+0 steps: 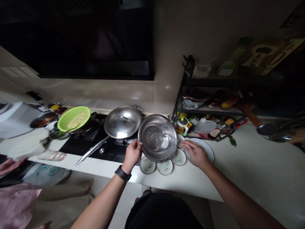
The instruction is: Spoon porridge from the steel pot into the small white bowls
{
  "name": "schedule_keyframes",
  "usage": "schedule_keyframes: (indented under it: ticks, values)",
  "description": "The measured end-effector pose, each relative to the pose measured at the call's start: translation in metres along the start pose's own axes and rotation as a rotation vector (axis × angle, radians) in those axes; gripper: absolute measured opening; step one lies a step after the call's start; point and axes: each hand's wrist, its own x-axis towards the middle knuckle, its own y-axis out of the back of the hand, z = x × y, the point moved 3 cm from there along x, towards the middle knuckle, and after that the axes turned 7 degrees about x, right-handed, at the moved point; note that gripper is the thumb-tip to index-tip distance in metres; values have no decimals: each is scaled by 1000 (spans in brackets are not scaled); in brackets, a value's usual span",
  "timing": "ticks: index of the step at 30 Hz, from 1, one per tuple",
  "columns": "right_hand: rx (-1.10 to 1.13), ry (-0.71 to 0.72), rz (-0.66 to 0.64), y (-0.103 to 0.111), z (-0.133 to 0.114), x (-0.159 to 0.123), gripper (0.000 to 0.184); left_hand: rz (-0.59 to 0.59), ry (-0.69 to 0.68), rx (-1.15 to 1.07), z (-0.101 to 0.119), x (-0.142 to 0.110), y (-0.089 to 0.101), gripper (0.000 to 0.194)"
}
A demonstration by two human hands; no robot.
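Your left hand (132,155) clamps the rim of the steel bowl (152,137), while your right hand (194,154), the nearer one, pinches the spoon (168,137), whose handle runs rightward out of the bowl.

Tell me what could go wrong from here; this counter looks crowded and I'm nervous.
The steel bowl, gripped at its rim by the left hand while the right hand holds the spoon, is tilted and could slip onto the small plates, perhaps chipping them. The long pan handle juts toward the counter edge, where an arm could snag it.
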Motion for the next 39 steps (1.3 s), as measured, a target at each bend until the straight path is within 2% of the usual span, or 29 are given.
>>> schedule_keyframes:
  ticks: [3,6,10,12,15,22,26,28,30,33,35,37,39]
  values:
    - [278,-305,130,2,22,-16,41,-1,8,32,3,-1,-3,27]
    - [536,-554,267,-3,38,-30,42,-14,19,73,3,-1,-7,26]
    - [748,-733,356,-7,45,-41,33,-19,45,38,-6,-2,-9,26]
    - [794,-747,375,-2,42,-45,32,-26,69,-7,-14,-1,-10,26]
    - [792,-695,452,19,35,-50,36,-22,115,-71,-29,3,-12,27]
    - [603,-522,674,97,29,-75,53,-24,199,-154,-54,15,-18,29]
    - [463,-488,742,131,35,-94,51,-28,207,-163,-58,18,-20,32]
    - [324,-482,696,139,37,-102,51,-36,203,-163,-59,19,-22,33]
    - [97,-452,547,139,39,-107,49,-41,197,-164,-58,20,-23,35]
    - [-280,-264,231,130,37,-110,37,-40,193,-161,-55,20,-24,36]
    - [-446,-114,64,122,33,-113,31,-36,191,-150,-53,19,-24,36]
    - [-529,-7,-8,114,26,-113,30,-35,186,-132,-50,17,-23,35]
    - [-534,60,10,104,15,-110,31,-42,175,-108,-47,15,-22,34]
